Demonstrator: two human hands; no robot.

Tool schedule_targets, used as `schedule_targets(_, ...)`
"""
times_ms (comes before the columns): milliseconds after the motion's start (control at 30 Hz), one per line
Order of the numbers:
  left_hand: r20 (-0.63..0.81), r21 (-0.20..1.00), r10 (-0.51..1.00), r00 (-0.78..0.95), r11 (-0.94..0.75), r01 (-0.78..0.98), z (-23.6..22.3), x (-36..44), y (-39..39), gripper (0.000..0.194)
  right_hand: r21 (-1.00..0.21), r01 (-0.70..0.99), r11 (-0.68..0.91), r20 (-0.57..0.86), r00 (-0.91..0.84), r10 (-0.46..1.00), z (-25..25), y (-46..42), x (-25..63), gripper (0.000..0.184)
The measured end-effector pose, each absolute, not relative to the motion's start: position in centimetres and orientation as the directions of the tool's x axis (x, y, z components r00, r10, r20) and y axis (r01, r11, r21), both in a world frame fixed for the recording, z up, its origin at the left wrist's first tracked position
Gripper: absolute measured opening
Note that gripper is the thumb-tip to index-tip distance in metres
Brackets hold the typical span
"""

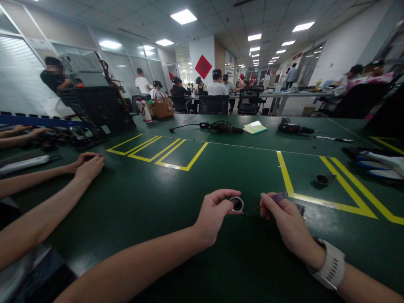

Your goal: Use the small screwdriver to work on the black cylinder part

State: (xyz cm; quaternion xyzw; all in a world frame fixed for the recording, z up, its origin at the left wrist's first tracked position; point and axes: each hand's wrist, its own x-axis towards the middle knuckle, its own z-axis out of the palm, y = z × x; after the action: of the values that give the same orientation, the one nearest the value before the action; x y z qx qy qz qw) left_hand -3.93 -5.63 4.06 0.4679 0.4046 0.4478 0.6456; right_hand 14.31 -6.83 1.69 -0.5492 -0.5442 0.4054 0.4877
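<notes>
My left hand (216, 212) pinches a small round part (236, 204) between thumb and fingers. The part has a bright metal rim, a dark centre and a small lug at its lower right. My right hand (284, 214), wearing a pale watch, is closed on a thin-shafted tool (280, 197) that looks like a screwdriver. Its dark shaft points left, its tip close to the lug; I cannot tell if they touch. A small dark object (301, 208) shows beyond the right hand, partly hidden by it. Farther right, a similar dark round cup-like part (322, 179) lies on the table.
Yellow tape outlines (172, 166) mark the green table (151, 235). A co-worker's hands (90, 165) rest at left. Farther back lie a cabled device (221, 126), a notepad (255, 127), a power drill (295, 127) and a pen (333, 139). Blue-and-white tools (383, 164) lie at right.
</notes>
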Motion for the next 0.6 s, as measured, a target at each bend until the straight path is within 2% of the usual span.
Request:
schedule_targets(167, -0.118, 0.963, 0.956, 0.269, 0.176, -0.204, 4.2, -4.0, -5.6, 0.026, -0.971, 0.231, 0.056, 0.070, 0.050, 0.996, 2.9, -7.2, 14.2, 0.042)
schedule_targets(267, -0.141, 0.956, 0.958, 0.248, 0.197, -0.217, 4.3, -3.9, -5.6, 0.026, -0.984, 0.178, 0.014, 0.024, 0.055, 0.998, 2.7, -7.2, 14.1, 0.041)
schedule_targets(500, -0.165, 0.953, 0.970, 0.178, 0.203, -0.226, 3.6, -3.7, -5.2, 0.031, -0.988, -0.145, -0.059, -0.070, 0.068, 0.995, 2.6, -7.2, 13.6, 0.034)
schedule_targets(600, -0.166, 0.959, 0.970, 0.177, 0.201, -0.200, 3.4, -3.8, -5.1, 0.032, -0.961, -0.260, 0.090, 0.072, 0.077, 0.994, 3.0, -7.9, 13.8, 0.028)
